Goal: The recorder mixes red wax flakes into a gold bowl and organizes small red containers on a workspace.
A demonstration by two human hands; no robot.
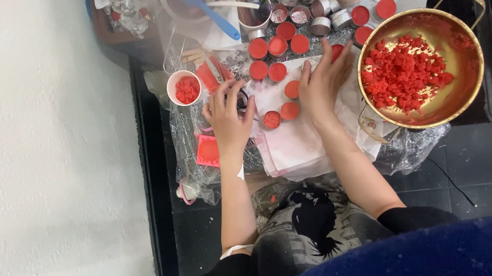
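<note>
A small white cup (185,87) is sitting at the far left of the work spot, and it is holding a little heap of red bits. Next to it, the left hand (228,116) is curling over a small round tin (243,98). Its fingers are bent around the tin's rim, so most of the tin is hiding under them.

Just right of that hand, two little tins with red inside (272,119) are lying on a white cloth (290,144) that is getting pink stains. More filled red tins (276,46) are standing in rows above the cloth, so a good many look done.

The right hand (323,82) is resting on the cloth with its fingers spread apart and holding nothing, its tips reaching up toward the rows.

Higher up, some shiny empty tins (320,25) are waiting, so I think a few are left to fill.

At the right, a big gold bowl (469,47) is sitting with a large pile of red crumbs (404,73) in it. Plenty of red stuff is left.
</note>
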